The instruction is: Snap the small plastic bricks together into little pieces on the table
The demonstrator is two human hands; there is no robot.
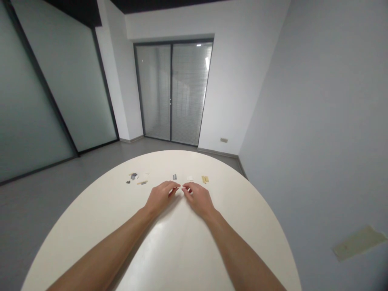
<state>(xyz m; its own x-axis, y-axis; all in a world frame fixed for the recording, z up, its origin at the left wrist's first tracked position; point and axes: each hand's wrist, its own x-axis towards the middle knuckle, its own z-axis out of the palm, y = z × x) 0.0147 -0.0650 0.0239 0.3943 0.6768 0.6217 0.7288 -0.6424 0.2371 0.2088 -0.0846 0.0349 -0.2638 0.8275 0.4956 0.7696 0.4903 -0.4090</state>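
Note:
My left hand (162, 197) and my right hand (199, 198) meet almost fingertip to fingertip above the round table's middle. Each is closed in a pinch, and whatever small thing they may hold is too tiny to name. Just beyond the left fingers lie small dark grey strips (174, 177). Behind the right fingers is a little group of white pieces (190, 178). Flat tan pieces (205, 179) sit to the right of those. Farther left is a mixed cluster of dark grey, white and tan bits (133, 176), with a tan and grey strip (142, 183) nearer me.
The white round table (169, 254) fills the foreground. A tiny dark piece (128, 182) lies at its left. Beyond stand a glass door (171, 93) with blinds, frosted panels (63, 72) and a grey wall (321, 121) on the right, bearing a tape strip (359, 243).

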